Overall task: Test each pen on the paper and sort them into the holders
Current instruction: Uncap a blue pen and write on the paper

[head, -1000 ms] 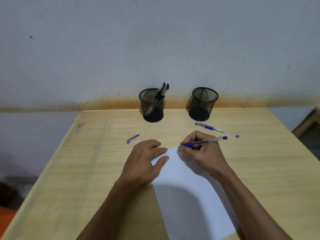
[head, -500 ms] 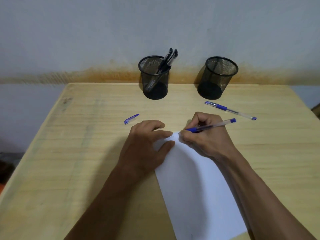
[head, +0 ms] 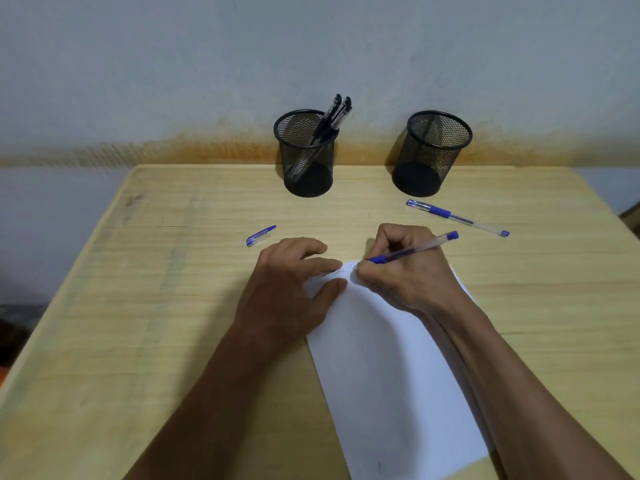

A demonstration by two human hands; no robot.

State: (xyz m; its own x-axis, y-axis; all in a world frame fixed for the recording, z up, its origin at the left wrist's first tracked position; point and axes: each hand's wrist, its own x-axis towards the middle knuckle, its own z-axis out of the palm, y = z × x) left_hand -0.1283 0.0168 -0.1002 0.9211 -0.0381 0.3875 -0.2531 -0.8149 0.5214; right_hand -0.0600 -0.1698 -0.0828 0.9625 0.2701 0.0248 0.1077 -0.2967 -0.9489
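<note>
1. The right hand (head: 408, 271) is closed in a writing grip around a clear-barrelled ballpoint pen with a blue grip and blue end plug (head: 414, 250); its tip touches the top edge of the paper, just left of the knuckles.
2. The left hand (head: 294, 289) lies flat and open, palm down, fingers spread, pressing the upper left corner of the white sheet of paper (head: 388, 375). It holds nothing.
3. The sheet runs from between the two hands back towards the person, partly under the right forearm. Faint marks show on it just beside the left fingertips.
4. A small blue-and-clear pen cap (head: 261, 235) lies on the pale wooden table (head: 138, 341), just beyond and left of the left hand.
5. A second capped clear pen with blue trim (head: 457, 217) lies beyond the right hand, near it but apart.
6. Farther beyond the left hand stands a black wire-mesh cylindrical holder (head: 307, 157) with dark-capped pens (head: 330, 123) leaning in it.
7. Beyond the right hand stands a second black mesh holder (head: 431, 154); no pens show in it.
</note>
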